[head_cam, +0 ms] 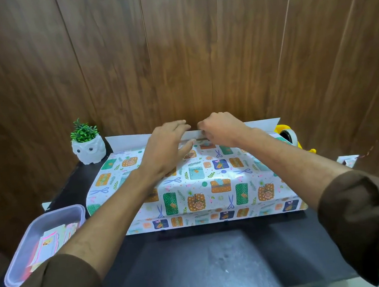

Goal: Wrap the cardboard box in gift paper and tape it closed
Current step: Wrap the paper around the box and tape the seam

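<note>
On the black tabletop (186, 263), gift paper (201, 189) covers the hidden box. The left hand (165, 146) presses straight fingers (176, 123) on the far seam. Beside it, the right hand (222, 127) curls, pinching the paper's upright white flap.

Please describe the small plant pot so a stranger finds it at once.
Start at the brown wooden wall behind the black table. At the table's far left corner, just left of the gift paper, stands the plant pot. Alone here, it is shaped like a white owl with big eyes, green leaves on top.
</note>
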